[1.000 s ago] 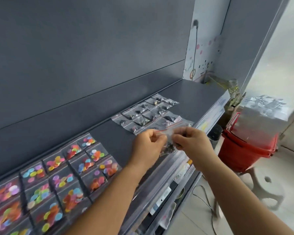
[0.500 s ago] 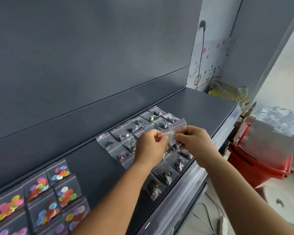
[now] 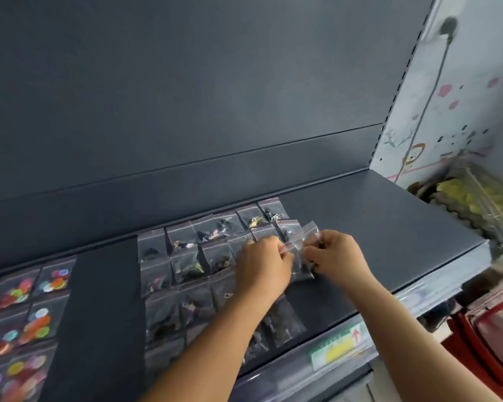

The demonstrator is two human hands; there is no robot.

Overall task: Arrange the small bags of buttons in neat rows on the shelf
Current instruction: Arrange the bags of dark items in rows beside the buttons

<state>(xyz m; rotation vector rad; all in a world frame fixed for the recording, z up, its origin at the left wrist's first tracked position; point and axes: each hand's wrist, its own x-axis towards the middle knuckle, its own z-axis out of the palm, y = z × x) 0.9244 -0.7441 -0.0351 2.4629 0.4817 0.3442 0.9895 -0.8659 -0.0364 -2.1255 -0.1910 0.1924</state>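
Grey shelf (image 3: 375, 227) was backed by a grey panel. One clear bag (image 3: 298, 250) with a red seal was pinched by the left hand (image 3: 263, 266) and right hand (image 3: 336, 256), lower than before, at the right end of the dark-button bags (image 3: 186, 256). Colourful bags (image 3: 26, 314) were seen at left.

I'm looking at a dark grey back panel (image 3: 186, 82) filling most of the view, seam across it low down. Slotted upright (image 3: 395, 91) at its right edge. Beyond it a pale wall (image 3: 476, 53) with pink dots and doodle stickers, and a grey cable (image 3: 430, 91) hanging down it. Red basket (image 3: 494, 329) lower right, blurred. Soft, even light.
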